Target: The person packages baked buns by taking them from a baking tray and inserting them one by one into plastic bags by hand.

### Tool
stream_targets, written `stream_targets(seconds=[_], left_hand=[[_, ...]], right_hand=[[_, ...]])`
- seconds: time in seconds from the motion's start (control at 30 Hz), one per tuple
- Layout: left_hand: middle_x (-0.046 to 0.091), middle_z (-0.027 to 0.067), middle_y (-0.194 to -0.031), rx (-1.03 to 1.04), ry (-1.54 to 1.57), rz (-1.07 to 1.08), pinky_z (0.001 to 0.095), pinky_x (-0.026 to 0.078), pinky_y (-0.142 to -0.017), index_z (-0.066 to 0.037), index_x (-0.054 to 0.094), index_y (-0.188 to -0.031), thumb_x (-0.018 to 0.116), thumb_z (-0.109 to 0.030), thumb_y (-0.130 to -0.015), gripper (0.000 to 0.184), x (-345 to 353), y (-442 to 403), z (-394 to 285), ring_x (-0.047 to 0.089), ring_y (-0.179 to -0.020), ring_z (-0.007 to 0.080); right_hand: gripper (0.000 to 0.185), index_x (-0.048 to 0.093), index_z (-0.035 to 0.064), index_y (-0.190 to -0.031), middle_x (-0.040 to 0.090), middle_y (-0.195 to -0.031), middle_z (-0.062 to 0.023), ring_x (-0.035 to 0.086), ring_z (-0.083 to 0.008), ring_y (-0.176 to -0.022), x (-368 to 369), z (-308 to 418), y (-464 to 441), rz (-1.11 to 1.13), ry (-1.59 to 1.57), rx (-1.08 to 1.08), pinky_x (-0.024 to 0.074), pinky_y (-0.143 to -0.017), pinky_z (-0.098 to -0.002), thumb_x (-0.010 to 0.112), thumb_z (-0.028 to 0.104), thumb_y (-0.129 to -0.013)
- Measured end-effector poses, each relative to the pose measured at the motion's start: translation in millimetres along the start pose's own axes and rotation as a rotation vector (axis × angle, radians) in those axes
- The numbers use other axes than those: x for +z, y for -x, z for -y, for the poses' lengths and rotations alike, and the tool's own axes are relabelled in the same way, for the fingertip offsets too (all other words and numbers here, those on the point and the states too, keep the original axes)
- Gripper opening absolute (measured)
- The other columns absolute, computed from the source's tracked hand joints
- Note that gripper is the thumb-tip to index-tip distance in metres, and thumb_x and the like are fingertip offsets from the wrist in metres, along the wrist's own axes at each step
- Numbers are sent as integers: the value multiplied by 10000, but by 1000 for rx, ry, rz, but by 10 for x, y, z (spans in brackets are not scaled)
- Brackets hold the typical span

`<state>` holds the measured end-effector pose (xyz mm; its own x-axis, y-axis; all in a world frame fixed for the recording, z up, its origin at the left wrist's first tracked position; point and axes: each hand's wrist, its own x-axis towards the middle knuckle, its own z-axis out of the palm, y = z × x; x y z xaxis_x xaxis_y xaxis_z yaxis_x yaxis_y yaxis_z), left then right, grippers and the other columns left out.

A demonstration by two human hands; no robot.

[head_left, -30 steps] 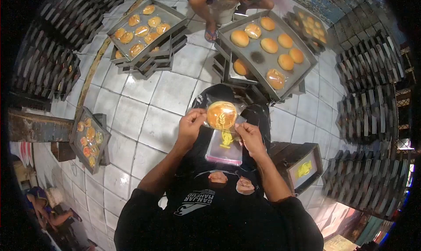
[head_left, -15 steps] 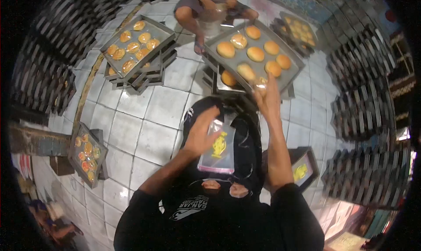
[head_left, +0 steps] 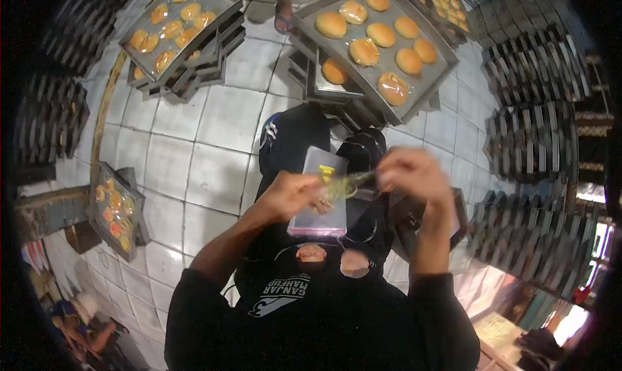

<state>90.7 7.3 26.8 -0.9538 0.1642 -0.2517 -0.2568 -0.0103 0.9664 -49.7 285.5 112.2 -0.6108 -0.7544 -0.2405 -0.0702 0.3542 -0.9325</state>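
Above my lap, my left hand (head_left: 299, 195) pinches one end of a clear plastic bag with yellow print (head_left: 343, 187). My right hand (head_left: 414, 173), smeared by motion, grips the bag's other end, so it stretches between the two hands. Beneath lies a stack of clear printed bags (head_left: 316, 219) on my lap. Ahead is a grey metal tray (head_left: 424, 105) of golden round buns. Some are bare, like the bun (head_left: 381, 35) in the middle; others are wrapped in clear plastic, like the wrapped bun (head_left: 392, 88) at the near corner.
Another tray stack (head_left: 227, 15) with wrapped buns stands far left on the tiled floor (head_left: 217, 157). A smaller tray (head_left: 139, 206) of wrapped items is at left. Stacked metal trays (head_left: 528, 138) line the right side. A person's foot (head_left: 283, 21) shows beyond the tray.
My right hand has come back from the wrapped bun at the tray's near corner to my lap. A bag is now held between both hands. The view has tilted down.
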Motion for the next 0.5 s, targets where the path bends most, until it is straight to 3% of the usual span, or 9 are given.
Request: stream_targets(seconds=[0.03,0.07,0.1,0.13,0.2,0.23,0.27,0.5], left_hand=[[746,145,-940,-53,51,136,307,601,-709,60,684,-1109,683,-158,-1002,243,-82,-70,61,748,-791,191],[724,83,-773,-143,401,15,264,546,-575,54,677,-1034,672,-144,-1009,200,-69,-123,104,691,-637,128],[730,85,-827,-148,409,-116,260,547,-612,42,682,-1016,664,-167,-1018,209,-139,-190,80,694,-677,136],[725,63,-842,-74,482,-194,263,546,-653,20,689,-1029,635,-162,-1028,190,-186,-231,102,685,-716,128],[724,35,-891,2,660,-328,255,533,-724,-3,694,-1058,576,-171,-1057,206,-178,-321,80,664,-776,102],[745,119,-933,-9,621,-299,287,559,-744,27,657,-1091,559,-165,-1074,216,-173,-340,230,712,-825,144],[745,121,-940,-21,573,-298,285,558,-749,27,655,-1090,559,-164,-1074,215,-160,-341,264,711,-826,146],[746,103,-881,-43,556,-280,270,560,-735,51,702,-1044,587,-157,-1063,239,-177,-420,356,694,-809,125]], right_hand=[[237,665,16,-1031,673,-877,-183,707,-332,-849,-335,-164,-171,31,-387,141,545,-688,-416,753,194,-901],[235,666,8,-1011,689,-873,-167,714,-316,-825,-544,-357,-458,-277,216,129,547,-670,-403,739,212,-921],[243,667,-1,-991,706,-868,-150,721,-300,-800,-744,-589,-770,-565,826,82,549,-653,-391,725,230,-942],[307,676,-20,-1034,708,-840,-101,711,-227,-746,-1034,-842,-985,-529,1636,-43,542,-642,-354,709,279,-974],[339,695,-43,-1058,698,-837,-85,680,-165,-769,-1019,-457,-1654,-478,541,93,532,-644,-342,696,289,-989],[377,702,-42,-1077,702,-845,-85,669,-153,-774,-1030,-412,-1959,-407,407,67,527,-655,-341,700,323,-984],[416,708,-42,-1095,705,-852,-84,658,-140,-780,-1053,-424,-2253,-340,271,44,523,-667,-341,704,358,-979],[724,689,-99,-1154,747,-1003,-146,704,-233,-908,-1264,-1458,-4116,-444,314,116,554,-793,-380,747,565,-872]])
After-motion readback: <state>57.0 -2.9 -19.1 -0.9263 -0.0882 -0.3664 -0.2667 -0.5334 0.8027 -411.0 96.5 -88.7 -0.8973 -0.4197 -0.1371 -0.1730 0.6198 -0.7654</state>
